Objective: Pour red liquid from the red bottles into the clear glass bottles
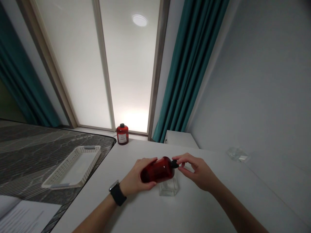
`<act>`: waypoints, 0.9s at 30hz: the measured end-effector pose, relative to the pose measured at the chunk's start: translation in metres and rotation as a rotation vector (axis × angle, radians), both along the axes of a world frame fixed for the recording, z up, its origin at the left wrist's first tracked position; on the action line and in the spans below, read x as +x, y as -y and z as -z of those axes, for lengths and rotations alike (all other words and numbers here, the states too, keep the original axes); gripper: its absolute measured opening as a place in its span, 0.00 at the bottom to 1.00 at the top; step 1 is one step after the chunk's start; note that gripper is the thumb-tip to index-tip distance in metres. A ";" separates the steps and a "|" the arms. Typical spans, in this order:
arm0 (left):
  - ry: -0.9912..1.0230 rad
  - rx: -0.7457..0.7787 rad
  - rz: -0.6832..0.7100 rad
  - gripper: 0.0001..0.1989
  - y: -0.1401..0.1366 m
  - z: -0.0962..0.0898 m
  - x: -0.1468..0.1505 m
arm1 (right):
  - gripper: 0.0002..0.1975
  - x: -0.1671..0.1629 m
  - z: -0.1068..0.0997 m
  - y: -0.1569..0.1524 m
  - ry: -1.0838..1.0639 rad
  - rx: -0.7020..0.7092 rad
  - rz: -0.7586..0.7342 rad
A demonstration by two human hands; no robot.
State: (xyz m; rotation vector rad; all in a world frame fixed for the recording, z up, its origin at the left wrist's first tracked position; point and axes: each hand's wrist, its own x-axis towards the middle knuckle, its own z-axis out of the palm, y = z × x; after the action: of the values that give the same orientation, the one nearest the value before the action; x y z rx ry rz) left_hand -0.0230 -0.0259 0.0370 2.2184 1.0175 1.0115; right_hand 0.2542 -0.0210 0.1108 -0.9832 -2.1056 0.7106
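A dark red, see-through bottle lies tilted on its side in the air, its neck pointing right. My left hand is wrapped round the bottle's base end. At the other end, my right hand pinches the black cap between thumb and fingers. The cap sits at the neck; whether it is loose cannot be made out. Below the bottle stands a clear glass container on the white table, partly hidden by the bottle.
A second red bottle with a black cap and white label stands upright at the table's far left corner. To the left are a white perforated basket and an open book. A clear glass object lies far right by the wall.
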 end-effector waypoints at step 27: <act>-0.072 0.128 0.012 0.36 0.001 -0.001 0.001 | 0.05 -0.001 -0.010 0.007 0.352 -0.031 0.022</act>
State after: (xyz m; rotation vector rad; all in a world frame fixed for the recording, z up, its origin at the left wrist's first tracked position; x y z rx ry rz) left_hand -0.0224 -0.0273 0.0382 2.3774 0.9938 1.0248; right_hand 0.2534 -0.0278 0.1213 -1.2196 -2.3845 0.5938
